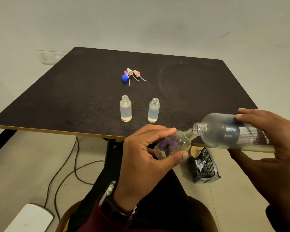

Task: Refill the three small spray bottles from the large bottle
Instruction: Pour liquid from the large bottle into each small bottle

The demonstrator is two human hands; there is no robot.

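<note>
My left hand (146, 158) grips a small clear bottle with a purple flower print (174, 144), tilted with its neck pointing up and right. My right hand (271, 148) holds the large frosted bottle (224, 131) almost on its side, its open mouth right against the small bottle's neck, in front of the table's near edge. Two more small bottles stand upright and uncapped on the dark table (74, 97): one on the left (125, 108), one on the right (154, 110), both holding clear liquid. Three spray tops (131, 73) and a blue cap (124, 77) lie farther back.
A black mesh basket (204, 166) with scraps sits on the floor under the table's near right edge. Cables (65, 169) trail over the floor at left, by a white device (28, 218). My lap and the chair are below the hands.
</note>
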